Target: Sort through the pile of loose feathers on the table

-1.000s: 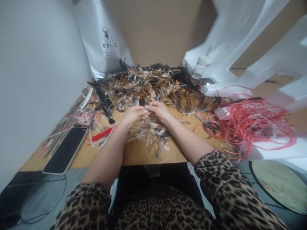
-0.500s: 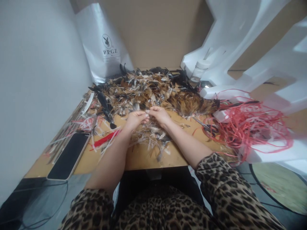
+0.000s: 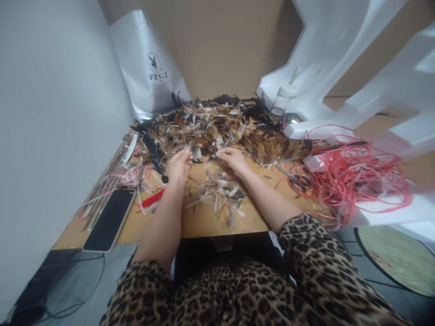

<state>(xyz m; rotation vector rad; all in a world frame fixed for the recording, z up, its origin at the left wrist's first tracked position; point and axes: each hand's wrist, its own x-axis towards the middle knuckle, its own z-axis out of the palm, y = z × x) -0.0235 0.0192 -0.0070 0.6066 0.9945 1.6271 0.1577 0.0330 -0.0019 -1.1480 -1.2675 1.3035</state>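
The heaped feathers (image 3: pixel 207 122) are looking soft and ragged, the dark ones (image 3: pixel 152 147) showing a faint gloss. Beneath, the tabletop (image 3: pixel 210 227) is displaying a smooth, wood-like finish. The silvery bag (image 3: pixel 136 63) is catching light on smooth, plastic-looking sides; the red strips (image 3: pixel 360 176) are appearing thin and plasticky. The phone's screen (image 3: pixel 109 219) is reading as smooth, dark glass, the leopard-print sleeve (image 3: pixel 326 258) as soft cloth.

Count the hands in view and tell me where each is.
2: the left hand by the near-left edge of the feather pile, and the right hand farther right along its near edge. Neither is hidden.
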